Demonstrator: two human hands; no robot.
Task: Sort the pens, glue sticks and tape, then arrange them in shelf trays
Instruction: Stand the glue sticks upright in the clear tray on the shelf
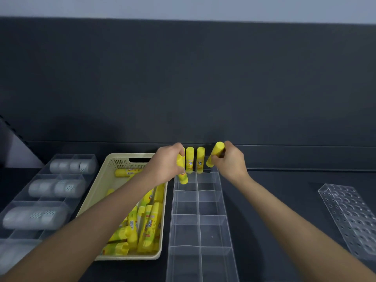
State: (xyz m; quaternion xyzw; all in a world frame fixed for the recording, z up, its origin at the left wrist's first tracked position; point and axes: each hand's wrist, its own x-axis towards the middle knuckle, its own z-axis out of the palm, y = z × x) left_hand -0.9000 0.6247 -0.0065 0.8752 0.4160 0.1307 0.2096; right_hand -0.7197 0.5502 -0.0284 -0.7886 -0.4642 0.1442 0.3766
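Observation:
A clear divided tray (198,216) runs down the middle of the dark shelf. Two yellow glue sticks (195,159) stand upright in its far compartments. My left hand (165,163) grips another yellow glue stick (182,178) upright over the far left compartment. My right hand (231,161) holds a tilted yellow glue stick (215,154) above the far right end of the tray. A cream basket (114,171) left of the tray holds several loose glue sticks (146,222).
At the far left a clear tray (61,176) holds several grey tape rolls (57,188) in its compartments. A clear rack with round holes (350,216) lies at the right. The dark back wall of the shelf rises just behind the trays.

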